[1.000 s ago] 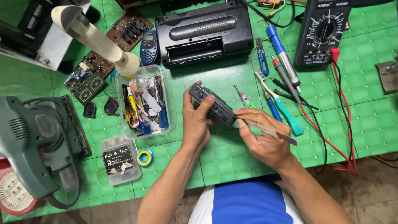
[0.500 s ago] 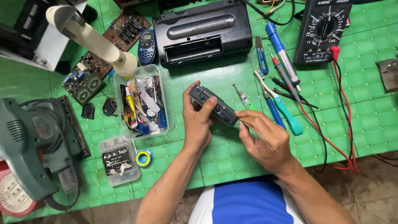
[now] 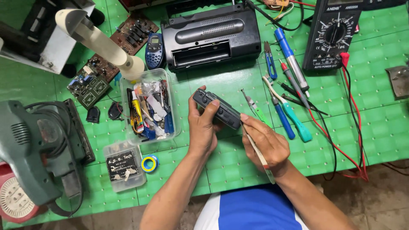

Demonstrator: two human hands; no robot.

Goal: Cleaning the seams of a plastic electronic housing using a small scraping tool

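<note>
— Grip status? Left hand [image 3: 203, 130] is wrapped around a small black oblong plastic device with buttons [image 3: 217, 110], fingers pressed onto its casing, holding it just above the green gridded surface [image 3: 349, 119]. Right hand [image 3: 266, 145] pinches a thin pale flat-bladed tool [image 3: 257, 155], tip touching the device's near end.

— Progress?

— Judged early: the casing appears closed (no parts removed that can be seen). The blue-handled screwdrivers [image 3: 284, 121] and the clear plastic box of small parts [image 3: 149, 108] lie untouched beside the hands. Opening the device seems to remain.
</note>
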